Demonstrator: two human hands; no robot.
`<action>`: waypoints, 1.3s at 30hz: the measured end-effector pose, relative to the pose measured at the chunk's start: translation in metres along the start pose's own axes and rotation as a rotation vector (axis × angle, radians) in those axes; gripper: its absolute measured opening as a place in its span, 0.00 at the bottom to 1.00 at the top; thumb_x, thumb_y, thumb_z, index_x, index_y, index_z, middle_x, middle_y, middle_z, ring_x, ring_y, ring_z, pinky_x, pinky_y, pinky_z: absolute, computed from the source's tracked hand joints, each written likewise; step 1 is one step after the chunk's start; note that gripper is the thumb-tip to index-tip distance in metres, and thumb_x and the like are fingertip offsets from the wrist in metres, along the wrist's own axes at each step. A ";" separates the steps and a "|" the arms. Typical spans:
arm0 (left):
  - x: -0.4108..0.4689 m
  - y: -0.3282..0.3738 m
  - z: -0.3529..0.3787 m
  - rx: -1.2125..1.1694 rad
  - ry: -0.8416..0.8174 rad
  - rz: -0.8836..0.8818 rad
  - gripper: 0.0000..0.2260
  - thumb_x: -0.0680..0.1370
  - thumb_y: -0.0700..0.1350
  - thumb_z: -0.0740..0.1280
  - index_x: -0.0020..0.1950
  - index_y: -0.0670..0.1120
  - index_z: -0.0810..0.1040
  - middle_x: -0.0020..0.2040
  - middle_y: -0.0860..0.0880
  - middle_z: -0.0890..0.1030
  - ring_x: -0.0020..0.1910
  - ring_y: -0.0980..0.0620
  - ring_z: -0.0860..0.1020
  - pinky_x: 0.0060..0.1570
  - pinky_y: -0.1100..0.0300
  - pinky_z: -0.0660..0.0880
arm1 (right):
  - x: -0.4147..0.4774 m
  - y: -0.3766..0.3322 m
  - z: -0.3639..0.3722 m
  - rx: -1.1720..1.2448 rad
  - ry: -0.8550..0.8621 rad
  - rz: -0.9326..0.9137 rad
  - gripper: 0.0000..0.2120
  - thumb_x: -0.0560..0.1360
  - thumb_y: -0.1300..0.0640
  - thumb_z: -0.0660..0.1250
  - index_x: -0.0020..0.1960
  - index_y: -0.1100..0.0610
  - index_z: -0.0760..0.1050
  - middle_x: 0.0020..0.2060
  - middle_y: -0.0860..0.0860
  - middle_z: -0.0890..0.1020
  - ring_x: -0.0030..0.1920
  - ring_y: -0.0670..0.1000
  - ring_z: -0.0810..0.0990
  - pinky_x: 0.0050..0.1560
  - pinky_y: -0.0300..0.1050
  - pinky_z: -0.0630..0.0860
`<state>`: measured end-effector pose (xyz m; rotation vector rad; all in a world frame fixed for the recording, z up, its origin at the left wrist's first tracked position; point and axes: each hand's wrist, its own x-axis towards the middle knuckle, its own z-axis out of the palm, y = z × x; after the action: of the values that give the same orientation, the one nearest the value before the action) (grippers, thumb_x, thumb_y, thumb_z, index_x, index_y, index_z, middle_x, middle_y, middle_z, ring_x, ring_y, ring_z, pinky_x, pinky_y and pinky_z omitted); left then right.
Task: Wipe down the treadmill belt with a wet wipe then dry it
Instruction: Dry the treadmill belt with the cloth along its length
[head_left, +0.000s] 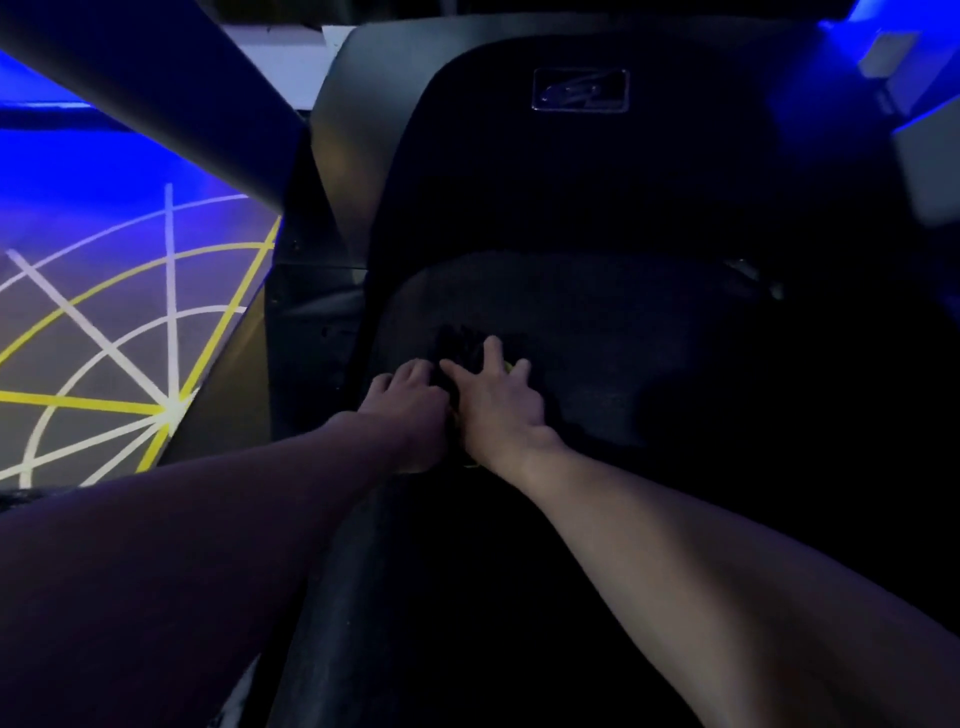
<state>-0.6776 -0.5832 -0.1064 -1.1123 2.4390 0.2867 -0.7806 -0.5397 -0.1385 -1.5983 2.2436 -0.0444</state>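
I see the dark, textured treadmill belt (597, 312) lying flat at centre frame, with a crumpled dark cloth (457, 343), yellow-edged, on it just left of centre.

A dim gym or fitness studio under blue light. A dark treadmill belt (597, 332) runs up to a black motor hood (519, 171) bearing a logo badge (581, 89). A slanted upright (156, 88) rises at left, and the grey floor (78, 338) beside it carries painted yellow and white arcs and radiating lines

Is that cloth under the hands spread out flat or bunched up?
Bunched up, it seems: the cloth shows dark folds ahead of the right hand pressing it. Too dim to be sure.
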 end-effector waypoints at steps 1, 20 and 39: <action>0.005 0.012 -0.003 0.005 -0.001 0.024 0.22 0.78 0.51 0.62 0.71 0.48 0.70 0.75 0.44 0.57 0.76 0.45 0.52 0.73 0.46 0.54 | -0.003 0.015 -0.003 0.018 0.004 0.018 0.28 0.81 0.52 0.63 0.76 0.36 0.56 0.75 0.55 0.46 0.65 0.66 0.62 0.52 0.57 0.77; 0.024 0.299 -0.016 -0.548 -0.088 0.316 0.18 0.76 0.42 0.59 0.65 0.44 0.75 0.64 0.43 0.77 0.66 0.45 0.73 0.68 0.50 0.68 | -0.128 0.274 -0.042 0.013 0.074 0.445 0.28 0.80 0.47 0.63 0.76 0.40 0.56 0.75 0.56 0.51 0.67 0.66 0.62 0.60 0.59 0.72; -0.078 0.111 0.005 -2.081 -0.321 -0.148 0.14 0.81 0.49 0.60 0.53 0.42 0.82 0.49 0.43 0.85 0.43 0.47 0.85 0.44 0.54 0.81 | -0.161 0.134 -0.058 1.720 -0.400 0.180 0.25 0.76 0.52 0.70 0.69 0.62 0.73 0.62 0.58 0.81 0.64 0.58 0.80 0.67 0.57 0.73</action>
<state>-0.7151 -0.4566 -0.0737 -1.4507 0.9902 2.8742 -0.8759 -0.3561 -0.0713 -0.3464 1.1266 -1.1089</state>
